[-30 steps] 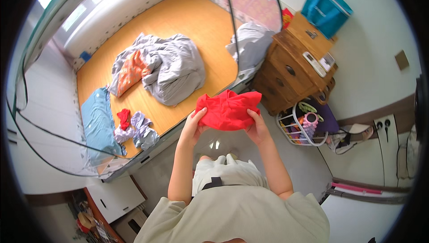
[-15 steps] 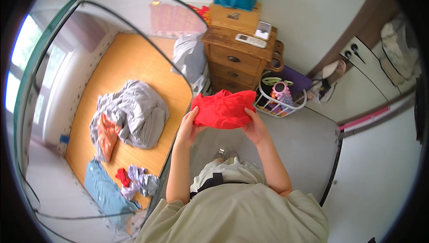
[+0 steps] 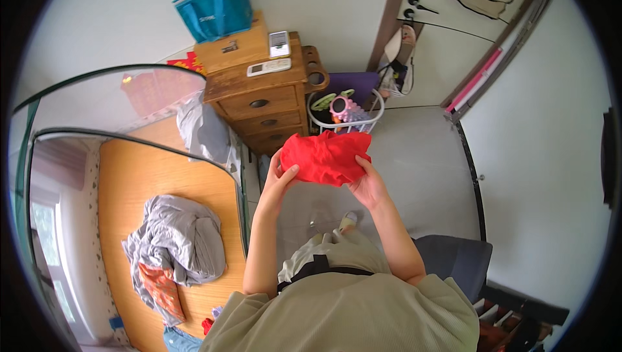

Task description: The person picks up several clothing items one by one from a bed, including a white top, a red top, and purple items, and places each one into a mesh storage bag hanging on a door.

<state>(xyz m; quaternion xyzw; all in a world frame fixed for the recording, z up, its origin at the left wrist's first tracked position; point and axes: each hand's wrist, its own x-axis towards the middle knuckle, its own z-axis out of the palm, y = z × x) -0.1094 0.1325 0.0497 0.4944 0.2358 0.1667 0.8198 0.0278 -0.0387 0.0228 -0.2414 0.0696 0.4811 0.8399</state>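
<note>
A bright red bundled cloth is stretched between my two hands in front of my body, above the grey floor. My left hand grips its left end, with the thumb on top. At the right end, my right hand pinches the fabric, its thumb lying over the edge. The cloth is gathered into loose folds, so what kind of piece it is cannot be told. Fingers on its underside are partly hidden.
On the left, a netted bed holds crumpled grey bedding and an orange cloth. Ahead stand a wooden drawer cabinet bearing a teal bag, and a white basket of toys. A dark chair is at right.
My view has turned right: the cabinet, basket and bed have shifted left, and the dark chair has come into sight. Both hands still hold the red cloth; the left thumb now lies further over it.
</note>
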